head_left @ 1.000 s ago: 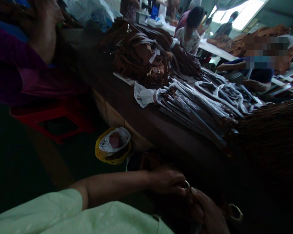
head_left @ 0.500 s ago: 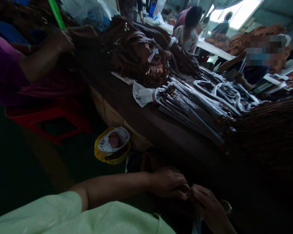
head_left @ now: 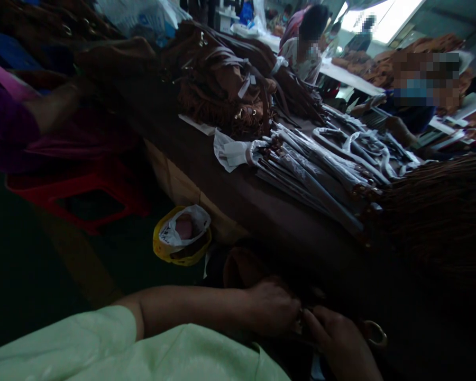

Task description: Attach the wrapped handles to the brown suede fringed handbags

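Observation:
My left hand [head_left: 273, 308] is closed, knuckles up, at the dark table's near edge. Its fingertips meet those of my right hand [head_left: 336, 332], which is pinched shut. A small gold-coloured metal fitting [head_left: 300, 319] glints between the two hands; its exact shape is too dark to make out. Just right of my right wrist shows a larger gold-coloured ring [head_left: 376, 334]. Behind my left hand rises a brown leather-like piece [head_left: 244, 267], partly hidden by that hand. Below my right hand hangs a pale strip [head_left: 317, 366].
Plastic-wrapped straps [head_left: 313, 164] lie across the dark table [head_left: 246, 198], with brown fringed bags [head_left: 226, 100] behind and a dark stringy heap [head_left: 444, 222] at right. Left are a yellow bin [head_left: 158, 248], a red stool [head_left: 47, 193] and a co-worker's purple sleeve [head_left: 8, 127].
My left hand has turned knuckles-up over the metal fitting, hiding more of it. The ring by my right wrist shows further right. The co-worker's hand at left has moved back; its green comb-like tool is gone from view.

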{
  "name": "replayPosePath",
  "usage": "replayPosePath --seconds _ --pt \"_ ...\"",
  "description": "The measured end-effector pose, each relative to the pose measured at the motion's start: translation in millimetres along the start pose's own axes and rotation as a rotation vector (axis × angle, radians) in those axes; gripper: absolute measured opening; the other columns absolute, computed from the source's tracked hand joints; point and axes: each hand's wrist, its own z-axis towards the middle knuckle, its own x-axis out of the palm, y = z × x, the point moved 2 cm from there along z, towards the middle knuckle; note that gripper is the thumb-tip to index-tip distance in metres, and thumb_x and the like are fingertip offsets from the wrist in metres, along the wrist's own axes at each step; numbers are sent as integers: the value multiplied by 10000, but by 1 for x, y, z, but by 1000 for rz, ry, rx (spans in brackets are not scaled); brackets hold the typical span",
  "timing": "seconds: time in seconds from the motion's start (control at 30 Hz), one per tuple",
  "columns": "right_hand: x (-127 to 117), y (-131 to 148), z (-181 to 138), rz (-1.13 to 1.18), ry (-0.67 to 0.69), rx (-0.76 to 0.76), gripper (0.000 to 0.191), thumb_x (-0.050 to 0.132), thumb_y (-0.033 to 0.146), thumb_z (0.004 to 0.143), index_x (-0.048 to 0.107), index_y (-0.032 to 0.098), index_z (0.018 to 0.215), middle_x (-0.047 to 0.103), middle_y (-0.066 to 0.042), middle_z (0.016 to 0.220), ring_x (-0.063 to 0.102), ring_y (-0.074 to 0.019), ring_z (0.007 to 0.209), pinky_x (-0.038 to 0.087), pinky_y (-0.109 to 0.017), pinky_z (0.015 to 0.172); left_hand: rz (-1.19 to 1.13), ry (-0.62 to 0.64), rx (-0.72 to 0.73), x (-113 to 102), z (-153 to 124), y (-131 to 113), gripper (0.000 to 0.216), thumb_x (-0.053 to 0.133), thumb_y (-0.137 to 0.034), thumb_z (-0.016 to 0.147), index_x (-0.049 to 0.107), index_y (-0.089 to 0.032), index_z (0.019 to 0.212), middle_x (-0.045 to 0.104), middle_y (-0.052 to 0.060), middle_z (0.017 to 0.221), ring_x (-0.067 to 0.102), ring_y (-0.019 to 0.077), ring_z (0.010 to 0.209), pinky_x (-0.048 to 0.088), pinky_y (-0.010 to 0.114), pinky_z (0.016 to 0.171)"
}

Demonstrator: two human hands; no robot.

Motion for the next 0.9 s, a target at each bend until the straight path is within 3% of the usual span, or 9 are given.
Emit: replayPosePath --seconds 0.1,0.17,0.3,0.43,0.5,0.63,0.7,0.77,0.9 --pt "3 -16 4 513 158 -42 524 510 641 784 526 182 533 438 22 462 382 -99 406 245 -236 423 -93 -40 109 -9 2 1 379 538 -522 860 594 -149 840 681 85 790 649 216 723 470 308 640" --pt "6 -19 2 797 163 -39 554 557 697 726 526 180 529 409 29 471 341 -87 407 264 -235 417 -174 -103 210 -14 3 2 370 547 -516 865 575 -150 920 677 81 851 636 204 811 469 298 721" --pt "16 -9 0 1023 121 37 571 583 749 665 461 216 502 357 38 469 306 -100 437 297 -251 435 -245 -175 260 -14 1 7 364 539 -487 885 533 -140 998 666 87 914 612 186 875 452 292 809" --pt "17 -6 6 950 176 90 522 605 667 717 461 200 533 323 73 431 239 -69 408 207 -227 426 -135 -123 137 -8 -2 10 366 510 -519 888 550 -155 903 669 66 861 631 190 778 466 308 731" --pt "14 -6 6 686 152 102 502 589 640 737 478 196 529 371 58 422 306 -82 402 221 -232 432 -66 -94 81 -4 -4 7 372 518 -525 875 562 -159 831 671 58 798 638 199 720 470 317 687" --pt "11 2 -2 -50 -87 34 386 479 472 837 576 209 572 571 -42 510 510 -164 481 279 -280 495 58 -109 74 3 -6 -5 272 573 -392 854 583 -136 761 661 74 721 641 212 667 470 342 667" --pt "12 5 -5 -223 -124 13 344 437 401 864 626 217 644 634 -80 578 559 -196 517 282 -298 516 100 -120 89 4 -5 -9 210 582 -316 847 589 -128 754 656 81 708 640 219 663 466 359 678" --pt "13 1 -4 -136 -45 3 367 423 423 878 636 211 667 627 -73 574 560 -195 513 285 -291 506 83 -87 94 3 -4 -9 226 583 -333 853 592 -130 753 655 81 688 639 222 651 458 353 649" --pt "13 -17 0 471 145 -9 495 470 603 833 553 182 585 432 29 423 383 -102 384 228 -232 426 -63 -14 167 -5 1 1 337 555 -479 871 585 -143 861 680 84 785 646 212 733 455 315 652"
